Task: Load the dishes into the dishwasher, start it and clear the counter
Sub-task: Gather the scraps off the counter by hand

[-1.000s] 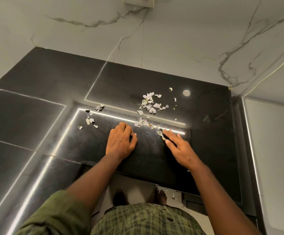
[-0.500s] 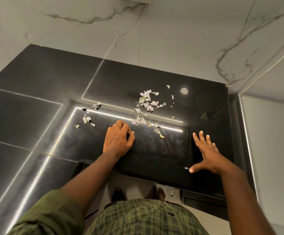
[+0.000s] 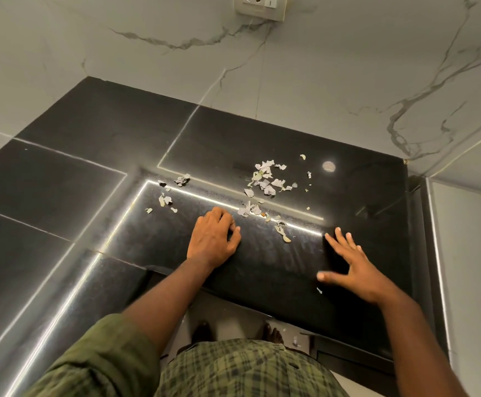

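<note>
Sweeping paused: right hand [image 3: 354, 267] drawn back from peel scraps [image 3: 265, 181], fingers spread, empty. Left hand [image 3: 213, 239] curled, resting on black tabletop [image 3: 90, 181], holding nothing. Scraps remain scattered; clearing unfinished.

A single head-worn camera looks steeply down from close above the black counter [image 3: 262, 133], facing the marble wall [image 3: 319, 67] at the far side. Both forearms reach in from the near edge, and the wide lens bends the counter's straight lines.
</note>
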Demonstrator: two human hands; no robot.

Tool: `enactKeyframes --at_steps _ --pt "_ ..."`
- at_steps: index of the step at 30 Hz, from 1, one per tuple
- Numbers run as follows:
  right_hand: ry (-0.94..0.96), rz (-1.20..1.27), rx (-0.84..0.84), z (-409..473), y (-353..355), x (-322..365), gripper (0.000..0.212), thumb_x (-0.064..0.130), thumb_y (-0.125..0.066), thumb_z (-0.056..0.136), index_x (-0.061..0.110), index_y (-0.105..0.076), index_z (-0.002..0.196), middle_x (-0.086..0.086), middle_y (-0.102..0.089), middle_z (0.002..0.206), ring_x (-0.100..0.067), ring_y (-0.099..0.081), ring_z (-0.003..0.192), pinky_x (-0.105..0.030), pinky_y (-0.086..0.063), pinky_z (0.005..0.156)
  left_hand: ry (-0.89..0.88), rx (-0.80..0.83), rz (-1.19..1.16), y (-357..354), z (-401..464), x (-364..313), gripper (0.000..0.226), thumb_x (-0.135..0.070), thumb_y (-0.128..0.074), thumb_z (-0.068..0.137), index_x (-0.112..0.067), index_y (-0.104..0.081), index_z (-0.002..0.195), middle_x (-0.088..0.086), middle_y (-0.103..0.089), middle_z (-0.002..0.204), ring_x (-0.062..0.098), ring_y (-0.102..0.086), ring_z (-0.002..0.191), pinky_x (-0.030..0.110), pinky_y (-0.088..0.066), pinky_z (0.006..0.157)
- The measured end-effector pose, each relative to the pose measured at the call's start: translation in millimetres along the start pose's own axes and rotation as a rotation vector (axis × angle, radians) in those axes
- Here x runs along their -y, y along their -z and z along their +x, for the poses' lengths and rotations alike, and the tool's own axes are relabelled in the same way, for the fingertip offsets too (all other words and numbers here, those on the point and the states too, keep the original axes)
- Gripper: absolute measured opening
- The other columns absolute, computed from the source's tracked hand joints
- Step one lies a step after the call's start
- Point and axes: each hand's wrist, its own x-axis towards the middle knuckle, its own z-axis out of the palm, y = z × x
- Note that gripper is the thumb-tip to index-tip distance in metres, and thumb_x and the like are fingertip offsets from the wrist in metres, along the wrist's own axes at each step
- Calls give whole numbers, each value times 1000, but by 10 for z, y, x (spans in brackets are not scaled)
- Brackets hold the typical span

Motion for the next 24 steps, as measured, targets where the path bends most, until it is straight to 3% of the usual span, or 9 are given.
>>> enactKeyframes --at_steps 2,4,11,17,22,24 --pt "11 -159 130 -29 84 -43 139 81 -82 55 47 1 161 20 27 164 -5 33 150 -32 16 122 -1 5 7 -3 0 4 20 -45 -53 98 -25 -54 92 -3 -51 103 16 -49 86 38 -47 81" --pt "-3 -280 161 8 49 -15 146 69 -89 56 47 10 160 18 37 160 -11 38 148 -34 18 121 -3 3 10 -9 4 9 20 -45 -53 98 -26 -53 92 -4 -51 103 16 -49 86 38 -46 81" --pt "-75 -248 -53 59 -208 124 125 80 -77 65 54 1 159 18 31 165 -9 36 150 -40 19 122 3 2 20 -28 9 11 21 -44 -52 98 -24 -54 91 -3 -50 102 17 -49 85 39 -46 81" --pt "-80 -318 -179 23 -416 248 81 75 -38 95 49 -1 161 11 25 169 -17 34 152 -48 16 126 -2 6 21 -32 4 7 20 -44 -52 98 -25 -54 91 -4 -49 101 15 -49 85 38 -47 81" --pt "-41 -485 -135 -77 -562 297 101 94 -19 84 39 23 159 6 39 163 -18 42 148 -44 21 123 2 -12 15 -33 -10 -3 20 -45 -52 98 -26 -53 92 -4 -50 102 15 -49 86 37 -47 82" --pt "-52 -560 -179 -61 -706 383 101 91 -8 87 30 27 158 -1 39 164 -25 38 150 -47 17 125 3 -10 25 -27 -6 -20 21 -45 -51 98 -26 -53 93 -4 -49 102 15 -48 86 37 -47 82"
